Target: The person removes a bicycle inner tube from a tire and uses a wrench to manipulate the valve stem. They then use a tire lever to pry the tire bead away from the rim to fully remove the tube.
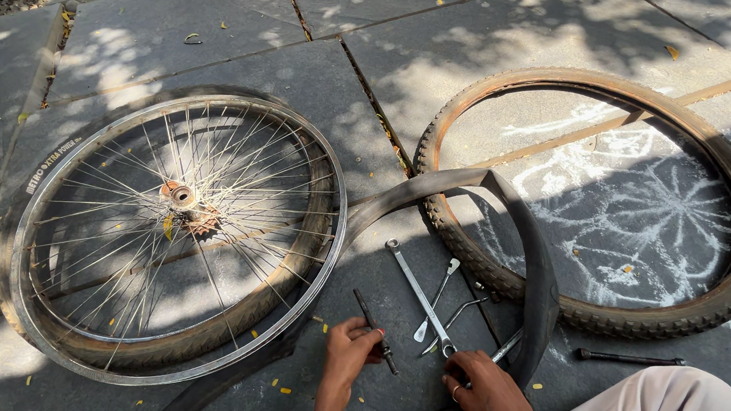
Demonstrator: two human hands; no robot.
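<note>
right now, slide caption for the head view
Two hands, left hand and right hand, touch metal tools beside a spoked silver bicycle wheel.

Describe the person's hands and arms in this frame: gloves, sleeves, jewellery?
Both are bare: no gloves, no sleeves in view. The left hand has red-painted nails. The right hand wears a thin ring on one finger and a dark band at the wrist, at the frame's bottom edge.

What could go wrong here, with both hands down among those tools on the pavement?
1. The black rubber inner tube loops around the long silver spanner and slim metal tyre levers; a lever tip could nick it.
2. The left hand touches a short dark rod and the right hand rests by the spanner's end; loose tools may roll.
</note>
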